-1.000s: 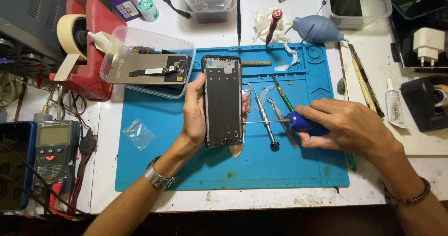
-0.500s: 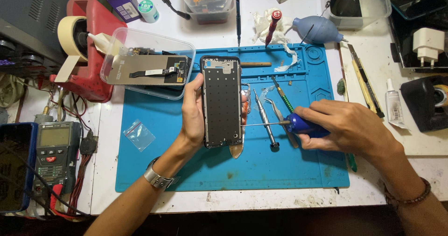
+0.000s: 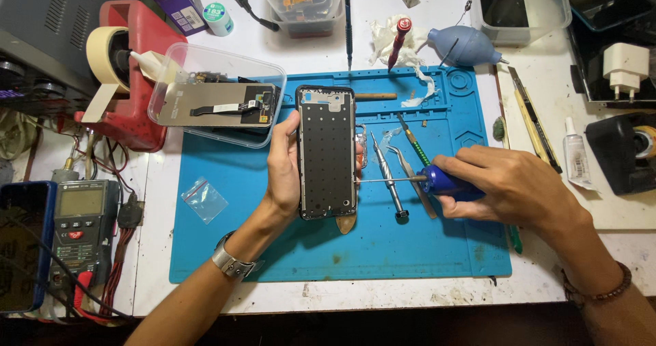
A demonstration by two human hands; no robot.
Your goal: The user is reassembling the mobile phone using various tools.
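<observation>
My left hand is wrapped around the left edge of the phone frame, fingers curled behind it and thumb along the side, holding it upright over the blue work mat with its dark, dotted inner face turned up to me. My right hand is closed around the blue handle of a screwdriver, and the thin shaft runs level to the left until its tip meets the right edge of the frame, low down on that side. So the frame sits between my two hands, gripped on the left and touched by the tool on the right, and the hands themselves stay well apart. Under the shaft, on the mat, there is a second, silver screwdriver lying at a slant, with tweezers just beside it and a small tan pick poking out below the frame's bottom edge. A little clear plastic bag lies on the mat to the left of my wrist. Up and left of the frame, a clear plastic tray holds a phone board and its flex cable, partly overlapping the mat's corner. Beyond it stands a red tape dispenser with a roll of masking tape. At the far left a multimeter rests on the table, and a blue dust blower lies above the mat's top right corner.
</observation>
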